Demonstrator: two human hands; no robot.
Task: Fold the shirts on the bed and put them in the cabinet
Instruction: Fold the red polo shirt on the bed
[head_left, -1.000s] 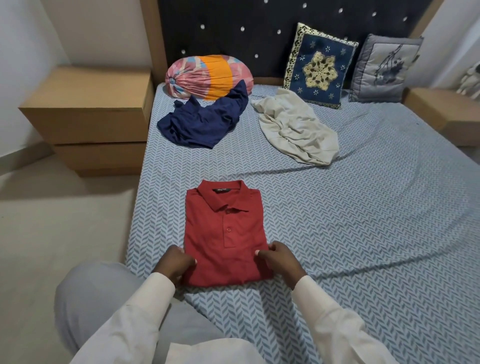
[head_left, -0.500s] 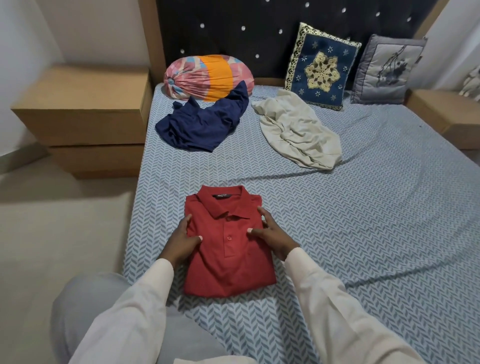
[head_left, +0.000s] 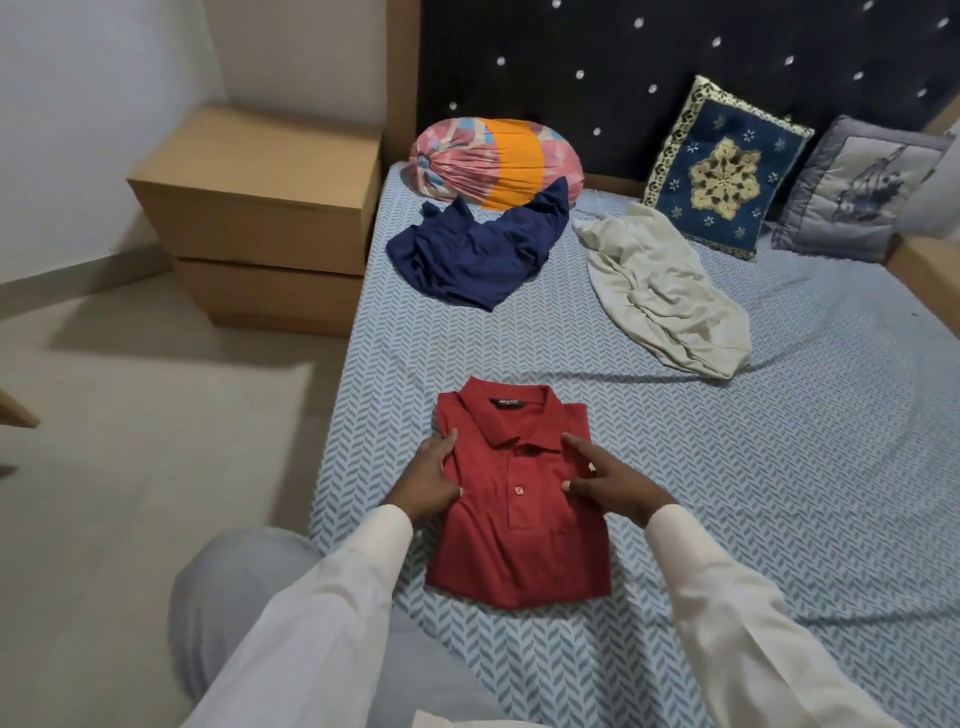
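A red polo shirt (head_left: 519, 545) lies folded into a neat rectangle, collar up, near the front edge of the bed (head_left: 779, 467). My left hand (head_left: 431, 480) lies along the shirt's left edge with straight fingers and the thumb on the fabric. My right hand (head_left: 608, 486) rests on the shirt's right side below the collar, fingers spread. Further back, a crumpled navy shirt (head_left: 478, 254) and a crumpled beige shirt (head_left: 660, 291) lie unfolded on the bed.
A brown bedside cabinet (head_left: 260, 208) with two drawers stands left of the bed. A pink-and-orange bundle (head_left: 493, 161), a blue embroidered pillow (head_left: 722, 171) and a grey pillow (head_left: 857, 192) lean on the headboard. Another brown unit (head_left: 930, 265) sits at the right. Bare floor lies at the left.
Both hands moved from the shirt's bottom corners up along its sides to just below the collar. The shirt stays folded in place.
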